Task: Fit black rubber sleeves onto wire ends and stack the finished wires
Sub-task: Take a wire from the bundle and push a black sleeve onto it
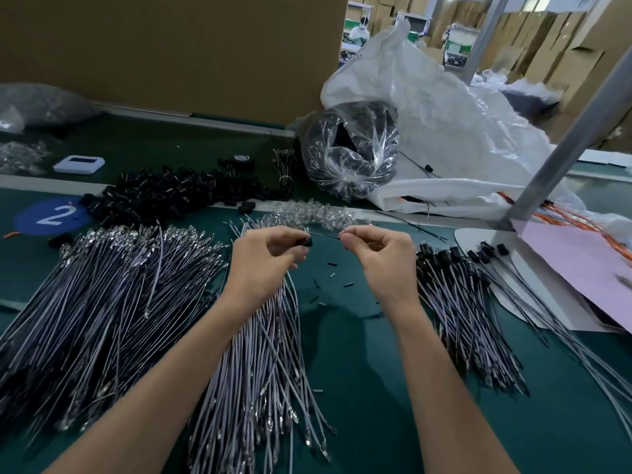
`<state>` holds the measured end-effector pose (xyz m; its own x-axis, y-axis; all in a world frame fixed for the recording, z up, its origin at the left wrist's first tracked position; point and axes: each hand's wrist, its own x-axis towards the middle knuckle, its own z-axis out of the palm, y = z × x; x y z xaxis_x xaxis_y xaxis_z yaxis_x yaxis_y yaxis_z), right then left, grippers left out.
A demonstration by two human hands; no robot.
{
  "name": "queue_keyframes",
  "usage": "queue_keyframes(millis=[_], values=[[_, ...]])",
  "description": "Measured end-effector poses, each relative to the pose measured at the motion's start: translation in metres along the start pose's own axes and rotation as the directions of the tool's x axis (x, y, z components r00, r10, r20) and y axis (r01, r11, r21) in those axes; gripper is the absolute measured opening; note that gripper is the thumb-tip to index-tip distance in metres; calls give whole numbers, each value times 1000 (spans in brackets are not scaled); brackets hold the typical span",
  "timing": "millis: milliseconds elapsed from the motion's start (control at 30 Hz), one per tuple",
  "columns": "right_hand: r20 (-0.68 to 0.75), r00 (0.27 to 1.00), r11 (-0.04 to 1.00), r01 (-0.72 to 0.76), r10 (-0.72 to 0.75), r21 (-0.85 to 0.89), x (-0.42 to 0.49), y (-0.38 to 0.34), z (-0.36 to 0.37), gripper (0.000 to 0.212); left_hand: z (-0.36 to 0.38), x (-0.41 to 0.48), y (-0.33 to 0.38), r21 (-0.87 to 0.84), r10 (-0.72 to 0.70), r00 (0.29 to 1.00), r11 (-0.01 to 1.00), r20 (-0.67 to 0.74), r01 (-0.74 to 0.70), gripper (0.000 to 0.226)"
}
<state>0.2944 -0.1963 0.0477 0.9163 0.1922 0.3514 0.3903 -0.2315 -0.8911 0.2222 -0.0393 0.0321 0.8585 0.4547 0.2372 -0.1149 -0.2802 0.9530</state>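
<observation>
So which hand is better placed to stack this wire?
Probably the right hand: it pinches the wire, and the finished pile lies on its side; the left hand holds the sleeve.

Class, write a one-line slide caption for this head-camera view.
The left hand pinches a small black rubber sleeve, the right hand a thin dark wire, above grey wire bundles.

Your passage: bare green mat point(345, 340) between the middle wire bundle point(266, 354) and the sleeved wire stack point(455, 302), dotted with small black bits point(330, 278).
To your left: loose wire heap point(102, 302) covers the mat.
Ahead of you: black sleeve pile point(171, 196), heap of clear pieces point(311, 213), plastic bag point(352, 152).
To your right: slanting grey post point(564, 142).
</observation>
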Motion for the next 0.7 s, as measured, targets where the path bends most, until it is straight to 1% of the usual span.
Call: queue_keyframes(millis=[67, 133, 300, 467, 567, 700], values=[[32, 998, 996, 64, -63, -56, -1, 0, 3, 9, -8, -6, -3, -60, -30, 999, 998, -18, 29, 28], [57, 994, 992, 100, -96, -77, -2, -1, 4, 9, -13, -8, -5, -88, -47, 998, 995, -50, 42, 25], [77, 987, 986, 145, -138, -86, -4, -3, 7, 11, -15, -10, -7, -99, -28, 998, 995, -62, 22, 22], [81, 985, 982, 158, -151, -101, -5, -4, 8, 7, -12, -9, -8, -113, 5, 997, 994, -74, -13, 22], [61, 986, 984, 157, -152, -81, -5, -5, 8, 9, -12, -9, -6, -145, 23, 996, 989, -84, -35, 24], [36, 989, 986, 147, -145, -77, -3, -5, 5, 12, -13, -9, -4, -203, 12, 993, 979, -114, -35, 24]])
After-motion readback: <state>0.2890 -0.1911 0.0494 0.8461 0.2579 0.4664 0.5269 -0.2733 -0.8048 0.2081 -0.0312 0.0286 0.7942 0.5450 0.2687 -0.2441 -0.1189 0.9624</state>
